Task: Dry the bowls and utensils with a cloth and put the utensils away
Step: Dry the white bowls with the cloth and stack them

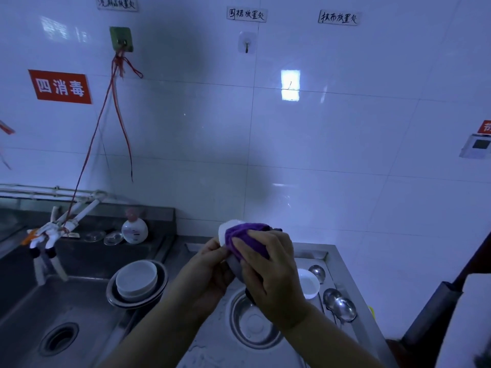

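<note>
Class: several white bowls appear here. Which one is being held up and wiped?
The white bowl held above the counter, with the purple cloth pressed into it. The others rest in the sink or on the counter.

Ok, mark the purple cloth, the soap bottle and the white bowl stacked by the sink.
purple cloth [245, 236]: head view, bunched top fold.
soap bottle [134, 230]: head view, rounded body.
stacked white bowl [136, 278]: head view, inner hollow.

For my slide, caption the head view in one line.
Both hands, left and right, wipe a white bowl with a purple cloth above the steel counter.
</note>
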